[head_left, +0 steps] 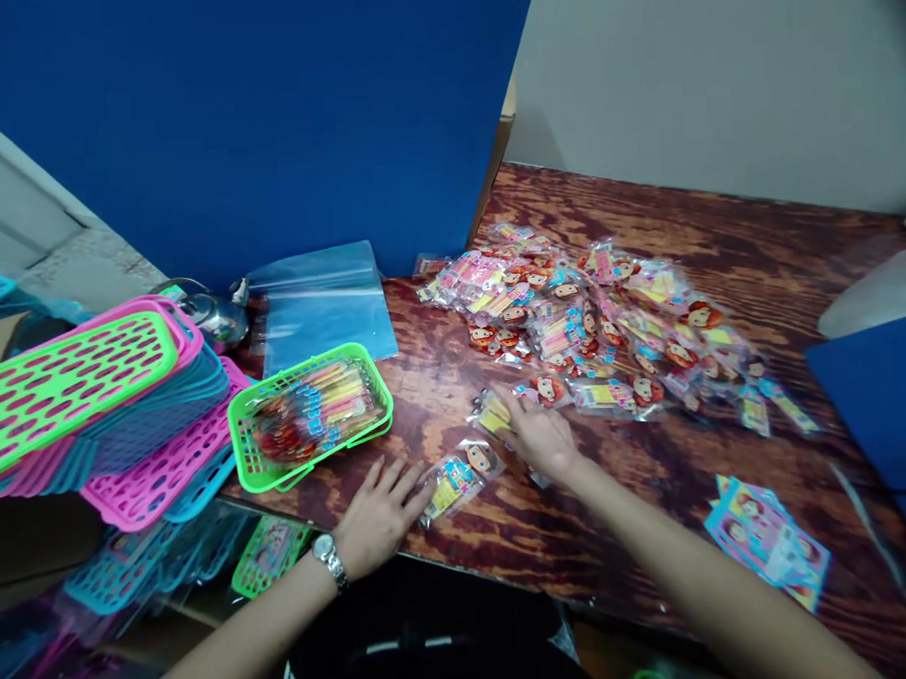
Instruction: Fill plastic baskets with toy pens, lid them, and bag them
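Observation:
My left hand (pixel 382 513), with a watch at the wrist, lies at the table's front edge with its fingers spread. Its index side is at the edge of a clear packet (pixel 459 479) with a cartoon head and a yellow-and-blue label. My right hand (pixel 544 441) has its fingers closed together on another small clear packet (pixel 492 415) with yellow contents; the fingertips are partly hidden. Beyond it spreads a pile of similar packets (pixel 572 319). Left of my hands stands a green basket (pixel 240 459), holding several such packets (pixel 317 410) laid in rows.
Stacked plastic baskets (pixel 156 413) in pink, green and blue rise at the left. A clear plastic sheet or bag (pixel 323 305) lies behind the green basket, near a shiny metal object (pixel 219 315). Printed cards (pixel 769 541) lie at the right. A blue panel (pixel 263 118) bounds the back.

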{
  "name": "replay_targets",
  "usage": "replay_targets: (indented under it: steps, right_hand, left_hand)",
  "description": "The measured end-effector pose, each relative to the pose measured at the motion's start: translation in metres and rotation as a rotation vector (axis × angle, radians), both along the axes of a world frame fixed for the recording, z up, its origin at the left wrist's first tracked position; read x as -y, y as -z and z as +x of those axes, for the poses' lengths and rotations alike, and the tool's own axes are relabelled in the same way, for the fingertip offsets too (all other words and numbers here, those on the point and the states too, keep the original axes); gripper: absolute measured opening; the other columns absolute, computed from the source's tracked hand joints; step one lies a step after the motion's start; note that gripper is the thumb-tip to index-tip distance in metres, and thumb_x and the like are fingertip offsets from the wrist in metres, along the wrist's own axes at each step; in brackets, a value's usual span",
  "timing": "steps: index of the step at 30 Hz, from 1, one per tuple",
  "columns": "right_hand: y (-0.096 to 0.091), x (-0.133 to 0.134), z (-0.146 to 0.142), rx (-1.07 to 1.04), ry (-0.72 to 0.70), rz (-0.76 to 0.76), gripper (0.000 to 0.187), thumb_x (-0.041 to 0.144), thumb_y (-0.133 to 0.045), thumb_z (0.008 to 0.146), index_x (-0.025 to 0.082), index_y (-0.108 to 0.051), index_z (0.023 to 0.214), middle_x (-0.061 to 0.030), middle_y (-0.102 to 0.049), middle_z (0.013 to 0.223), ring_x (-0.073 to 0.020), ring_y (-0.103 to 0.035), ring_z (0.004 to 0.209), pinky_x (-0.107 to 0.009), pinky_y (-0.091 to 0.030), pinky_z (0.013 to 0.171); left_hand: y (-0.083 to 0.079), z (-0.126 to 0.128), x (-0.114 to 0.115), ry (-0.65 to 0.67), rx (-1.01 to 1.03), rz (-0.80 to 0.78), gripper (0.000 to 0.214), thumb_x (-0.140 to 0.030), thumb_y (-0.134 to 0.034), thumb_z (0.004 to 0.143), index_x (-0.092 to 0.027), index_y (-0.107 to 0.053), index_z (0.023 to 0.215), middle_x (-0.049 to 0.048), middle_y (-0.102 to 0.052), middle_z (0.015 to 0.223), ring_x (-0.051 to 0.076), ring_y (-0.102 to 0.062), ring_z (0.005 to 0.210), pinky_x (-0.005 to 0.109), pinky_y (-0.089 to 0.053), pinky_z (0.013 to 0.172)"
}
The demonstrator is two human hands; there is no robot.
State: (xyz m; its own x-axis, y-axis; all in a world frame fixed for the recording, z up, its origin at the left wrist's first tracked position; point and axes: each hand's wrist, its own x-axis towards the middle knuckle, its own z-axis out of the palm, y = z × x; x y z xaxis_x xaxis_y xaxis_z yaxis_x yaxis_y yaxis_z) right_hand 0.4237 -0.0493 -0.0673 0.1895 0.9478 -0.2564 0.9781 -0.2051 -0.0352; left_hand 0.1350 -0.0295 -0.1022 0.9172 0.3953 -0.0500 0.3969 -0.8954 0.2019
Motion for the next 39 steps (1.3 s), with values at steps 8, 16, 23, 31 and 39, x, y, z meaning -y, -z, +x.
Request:
replay_targets:
  steps: [8,16,23,31,39]
  right_hand:
    - [-0.024,0.003,-0.045,-0.338,-0.809,-0.055,0.018,0.033,-0.054,0.083,0.018,-0.060,0.090,-0.0102,-0.059,0.116,-0.0230,-0.053,0.104,-0.035,-0.042,0.084]
    - [-0.011,0.011,-0.048,-0.145,-0.675,-0.097,0.041,0.034,-0.048,0.087,0.021,-0.049,0.126,-0.0092,-0.066,0.094,-0.0223,-0.058,0.086,-0.037,-0.041,0.080]
    - [-0.024,-0.038,0.052,-0.038,-0.549,-0.077,0.027,0.025,-0.061,0.075,0.017,-0.061,0.101,-0.0143,-0.050,0.129,-0.0289,-0.044,0.117,-0.045,-0.030,0.096]
    - [-0.027,-0.003,0.046,-0.031,-0.509,-0.022,0.042,0.036,-0.054,0.082,0.022,-0.051,0.121,-0.0097,-0.065,0.103,-0.0238,-0.056,0.098,-0.040,-0.034,0.091]
    - [-0.022,0.016,0.164,-0.007,-0.272,-0.049,0.021,0.029,-0.059,0.079,0.016,-0.061,0.095,-0.0137,-0.055,0.122,-0.0235,-0.049,0.114,-0.033,-0.038,0.093]
  left_hand:
    - [0.001,-0.008,-0.006,-0.337,0.335,-0.060,0.042,-0.015,-0.035,0.091,-0.014,-0.038,0.133,0.0117,-0.060,0.119,0.019,-0.057,0.106,0.035,-0.047,0.093]
    - [0.006,-0.011,-0.005,-0.337,0.403,-0.054,0.040,-0.019,-0.041,0.090,-0.019,-0.041,0.131,0.0094,-0.061,0.117,0.020,-0.058,0.105,0.035,-0.049,0.092]
    - [0.009,0.002,-0.005,-0.258,0.396,-0.035,0.038,-0.020,-0.043,0.090,-0.017,-0.044,0.128,0.0095,-0.062,0.116,0.020,-0.058,0.105,0.036,-0.049,0.092]
    - [0.021,0.010,-0.001,-0.159,0.390,0.040,0.039,-0.027,-0.045,0.090,-0.020,-0.046,0.128,0.0082,-0.061,0.120,0.020,-0.059,0.107,0.036,-0.048,0.094]
    - [0.018,0.023,0.001,-0.109,0.387,0.056,0.035,-0.025,-0.045,0.089,-0.021,-0.052,0.122,0.0081,-0.063,0.117,0.020,-0.059,0.106,0.034,-0.047,0.094]
